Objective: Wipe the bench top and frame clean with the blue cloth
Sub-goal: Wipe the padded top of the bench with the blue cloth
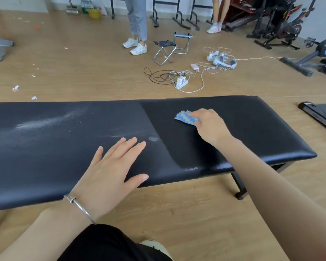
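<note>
A long black padded bench top (252, 129) runs across the view. Its right part looks dark and clean, while the left part carries white dust streaks (45, 122). My right hand (210, 126) presses the blue patterned cloth (185, 118) onto the bench near its far edge, fingers curled over the cloth. My left hand (111, 166) lies flat on the bench near the front edge, fingers spread. A black frame leg (239, 185) shows under the right end.
Beyond the bench, on the wooden floor, lie a power strip (182, 83) with tangled cables, two small folding stools (165, 51) and paper scraps. Two people's legs (136, 25) stand farther back. Exercise bikes (282, 25) stand at the right, a treadmill edge (320, 113) beside the bench.
</note>
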